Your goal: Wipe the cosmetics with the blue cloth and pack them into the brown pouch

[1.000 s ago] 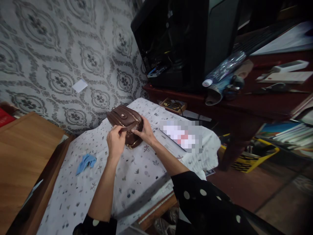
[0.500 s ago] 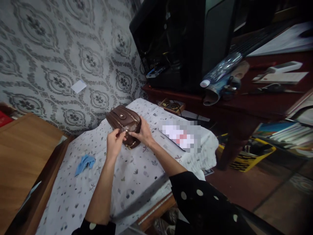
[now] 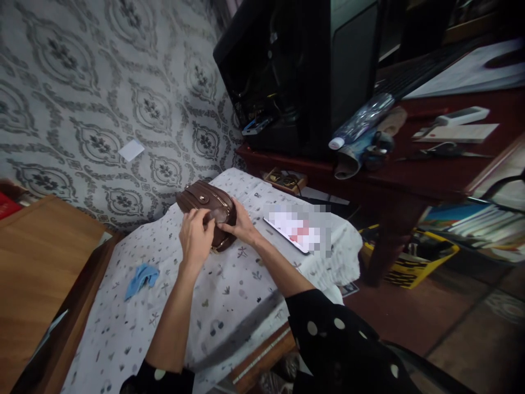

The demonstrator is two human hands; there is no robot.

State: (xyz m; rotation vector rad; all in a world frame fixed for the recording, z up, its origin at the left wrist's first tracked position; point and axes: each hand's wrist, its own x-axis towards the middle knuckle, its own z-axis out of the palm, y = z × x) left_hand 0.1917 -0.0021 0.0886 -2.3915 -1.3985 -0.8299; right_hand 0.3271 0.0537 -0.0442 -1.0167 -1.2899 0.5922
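A brown leather bag [image 3: 196, 198] with gold-coloured zips and a round stud lies on the white patterned cloth [image 3: 229, 284]. My right hand [image 3: 243, 223] grips its near right side, the thumb pressed on the front and the fingers behind the edge. At the bag's front pocket, my left hand [image 3: 196, 235] has its fingers curled and pinched near my right thumb. What exactly the left fingertips hold is too small and partly hidden to make out. Part of the bag's lower front is covered by both hands.
A crumpled blue cloth [image 3: 141, 279] lies left of my left forearm. To the right rests a phone [image 3: 283, 230] with a blurred screen. Beyond it are a small wooden tray with sunglasses [image 3: 286, 179], a dark red desk [image 3: 430, 175] and a plastic bottle [image 3: 363, 120].
My left hand has turned and shifted slightly up across the bag's front, with its back now more towards me. My right hand keeps its grip. The camera view has shifted a little.
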